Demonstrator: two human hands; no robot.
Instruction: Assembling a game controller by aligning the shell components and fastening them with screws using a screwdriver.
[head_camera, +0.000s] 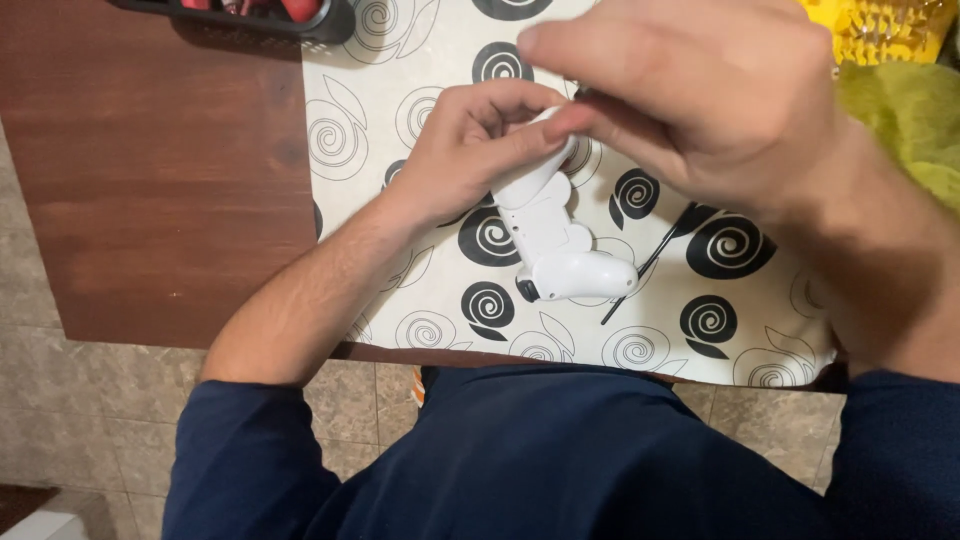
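A game controller (550, 245) lies on a mat (400, 100) atop the table (150, 170), a thin rod (645, 265) right of it.

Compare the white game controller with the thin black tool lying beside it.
The white game controller is chunky and rounded; the thin black tool is a slim straight rod. The controller is gripped at its far end by the left hand and right hand; the tool lies untouched. Both are over the spiral-patterned mat.

1. The brown worktop (160, 170) on the left has lots of open room.
2. A black basket (270, 20) blocks the top edge.
3. A thin black stick (655, 255) lies right beside the white game controller (555, 240).
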